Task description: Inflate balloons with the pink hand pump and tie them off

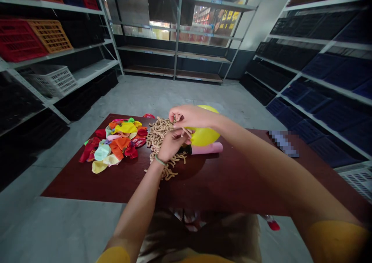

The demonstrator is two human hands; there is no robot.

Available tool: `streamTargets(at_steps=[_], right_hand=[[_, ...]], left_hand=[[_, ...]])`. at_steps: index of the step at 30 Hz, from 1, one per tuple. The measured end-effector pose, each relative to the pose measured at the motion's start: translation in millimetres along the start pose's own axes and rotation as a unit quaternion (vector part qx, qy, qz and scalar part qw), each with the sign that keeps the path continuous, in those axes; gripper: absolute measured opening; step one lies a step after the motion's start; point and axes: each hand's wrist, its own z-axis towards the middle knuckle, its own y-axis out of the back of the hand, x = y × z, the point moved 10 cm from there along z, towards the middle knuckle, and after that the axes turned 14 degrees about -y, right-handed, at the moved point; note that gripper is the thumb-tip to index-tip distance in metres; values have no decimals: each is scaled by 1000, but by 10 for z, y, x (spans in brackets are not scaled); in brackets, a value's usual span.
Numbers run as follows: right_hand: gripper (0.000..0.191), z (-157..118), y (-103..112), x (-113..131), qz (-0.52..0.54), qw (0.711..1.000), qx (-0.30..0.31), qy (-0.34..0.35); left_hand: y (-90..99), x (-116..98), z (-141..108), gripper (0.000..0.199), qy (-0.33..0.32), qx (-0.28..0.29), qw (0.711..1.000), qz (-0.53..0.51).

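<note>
Your right hand (193,117) pinches a thin tan stick (186,132); your curled left hand (171,144) sits below it, its grip unclear. A taut yellow balloon (205,133) touches them; ridged tan coils (158,135) and limp rubber balloons (114,144) lie leftward on the glossy dark-red table (232,181).

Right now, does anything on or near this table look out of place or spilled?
Yes: a small red-and-white object lies on the grey floor below the table's near edge, apart from everything else. Also, tan curled strips lie loose and scattered on the dark red table.
</note>
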Motion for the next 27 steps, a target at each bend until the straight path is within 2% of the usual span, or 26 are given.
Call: streamTargets(at_steps=[4,8,11,13,14,17,20,25,27], right_hand=[[6,105,-9,-128,-7,999,-32,-29],[7,72,43,-117,-1,997,-67,-26],[9,-82,316,-123,5,986,-166,4],[10,-217,468,-160,-30,975,-221,21],[12,-265,476,-180,-57,973,-219,30],[25,-350,321,-252,-123,980,-149,54],[33,-395,193,-299,-141,981,-116,59],[27,-359,54,-265,-151,983,-84,65],[23,-341,57,-281,-157,982,-91,60]], left_hand=[[-82,-50,-14,20,-14,19,1000,-1],[-32,80,-35,21,5,-20,1000,4],[-16,201,-47,28,35,-39,998,-28],[-16,223,-42,32,39,-42,997,-44],[-13,222,-37,33,38,-44,997,-46],[-8,200,-24,35,26,-44,998,-36],[-12,181,-16,33,10,-38,999,-12],[-19,153,-15,28,-3,-29,999,26],[-17,171,-18,28,6,-31,999,21]])
